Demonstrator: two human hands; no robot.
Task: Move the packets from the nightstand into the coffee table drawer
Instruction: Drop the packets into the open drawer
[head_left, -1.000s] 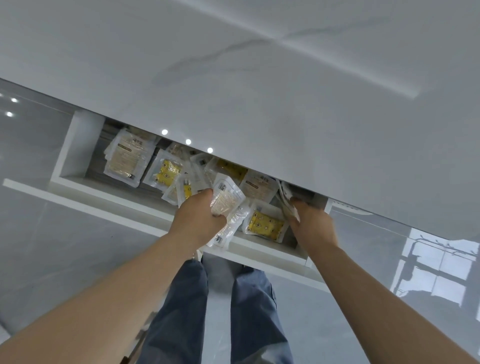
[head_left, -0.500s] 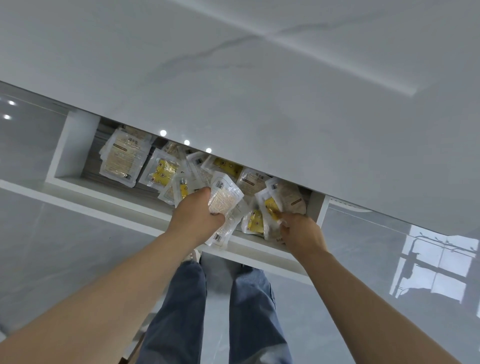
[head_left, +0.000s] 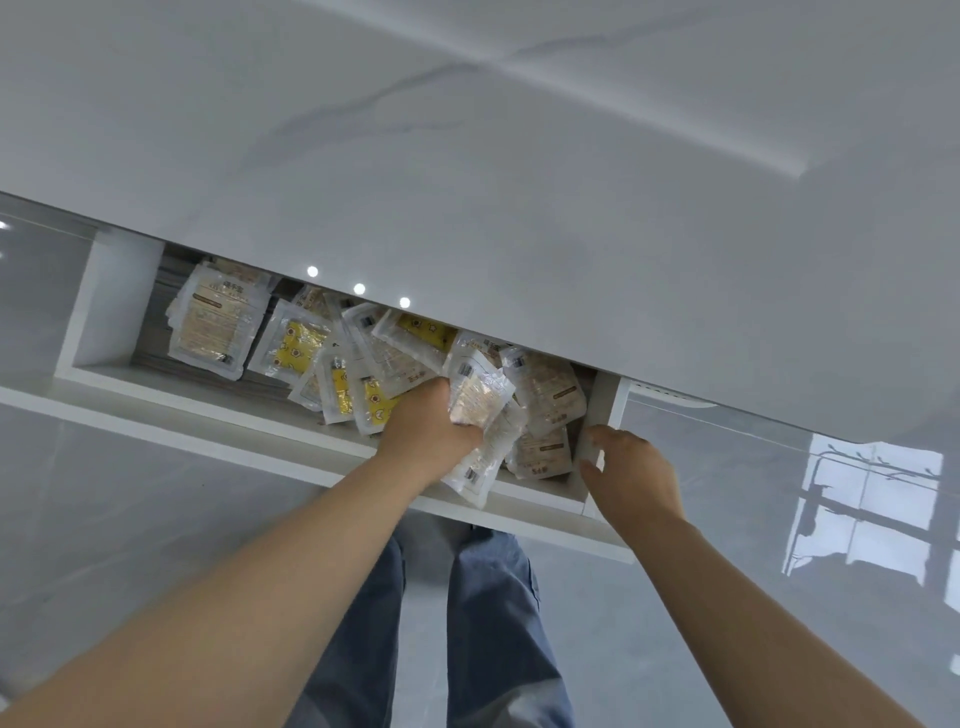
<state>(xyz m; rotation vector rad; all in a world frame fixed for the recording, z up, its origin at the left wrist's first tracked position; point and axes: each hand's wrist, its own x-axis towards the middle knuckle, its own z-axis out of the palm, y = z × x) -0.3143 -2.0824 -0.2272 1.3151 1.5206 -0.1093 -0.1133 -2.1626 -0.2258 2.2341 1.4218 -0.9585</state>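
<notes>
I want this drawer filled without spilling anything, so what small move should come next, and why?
Probably move the left hand a little deeper and let go of its packets into the drawer. It grips a bunch right above the front rim, with one packet hanging over that rim, while the right hand holds no packet.

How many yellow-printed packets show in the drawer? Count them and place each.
4 yellow packets: one left of centre, one at the back under the tabletop edge, two overlapping beside the left hand. More may lie hidden.
</notes>
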